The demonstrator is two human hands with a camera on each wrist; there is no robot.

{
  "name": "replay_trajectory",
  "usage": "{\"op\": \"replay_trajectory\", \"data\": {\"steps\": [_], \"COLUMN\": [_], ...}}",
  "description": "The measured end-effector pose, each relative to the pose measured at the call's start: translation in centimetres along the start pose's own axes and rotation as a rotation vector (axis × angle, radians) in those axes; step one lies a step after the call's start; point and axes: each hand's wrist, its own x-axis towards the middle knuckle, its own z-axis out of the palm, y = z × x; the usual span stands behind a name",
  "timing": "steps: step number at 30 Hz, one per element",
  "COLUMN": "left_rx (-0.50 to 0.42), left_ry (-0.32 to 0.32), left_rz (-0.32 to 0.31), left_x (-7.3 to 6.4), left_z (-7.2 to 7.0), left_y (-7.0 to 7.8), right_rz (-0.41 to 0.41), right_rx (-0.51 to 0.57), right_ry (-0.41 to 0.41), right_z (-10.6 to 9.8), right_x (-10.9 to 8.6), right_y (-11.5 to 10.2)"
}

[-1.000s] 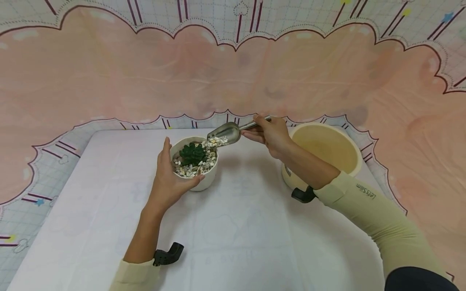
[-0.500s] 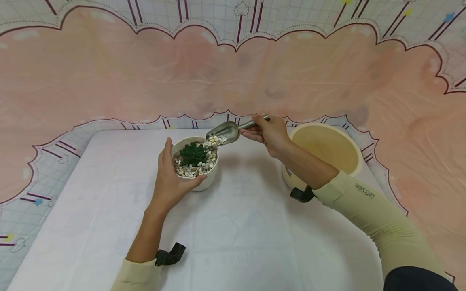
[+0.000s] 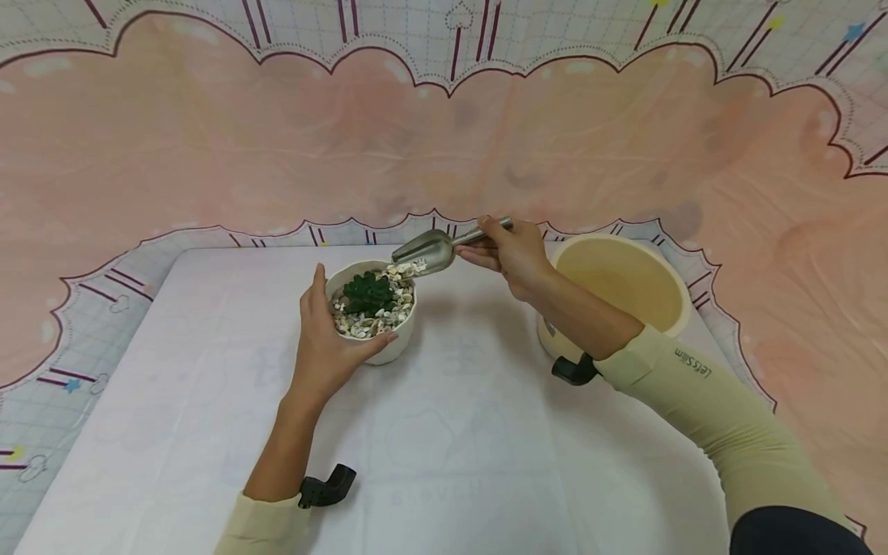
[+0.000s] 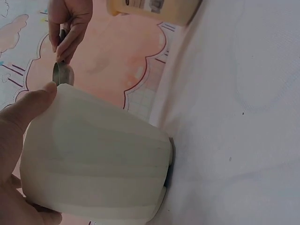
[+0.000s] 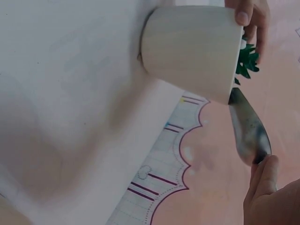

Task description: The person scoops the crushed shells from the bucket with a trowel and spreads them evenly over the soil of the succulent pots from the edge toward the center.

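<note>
Gripping pot with left hand, spread wide round it | placed near worktop's far edge, holding plant and pebbles | pinching scoop by handle with right hand, tilted at rim | near far right corner: tub

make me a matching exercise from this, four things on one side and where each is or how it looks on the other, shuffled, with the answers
Column one
1. scoop
2. plant
3. white pot
4. cream tub

Column two
a. in the left hand's grip
b. partly hidden behind the right forearm
c. in the right hand's grip
d. green, among small stones

Pairs: 1-c, 2-d, 3-a, 4-b
</note>
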Motion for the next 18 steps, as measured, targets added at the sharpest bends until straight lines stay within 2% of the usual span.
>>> {"op": "replay_trajectory", "data": {"steps": [18], "left_rx": [-0.008], "left_ry": [0.002], "left_rz": [-0.001], "left_x": [-0.06], "left_z": [-0.33], "left_y": [0.16], "right_rz": [-0.037], "right_rx": [-0.043], "right_ry": [-0.004], "right_z": [0.13], "right_x": [-0.41], "right_y": [-0.19]}}
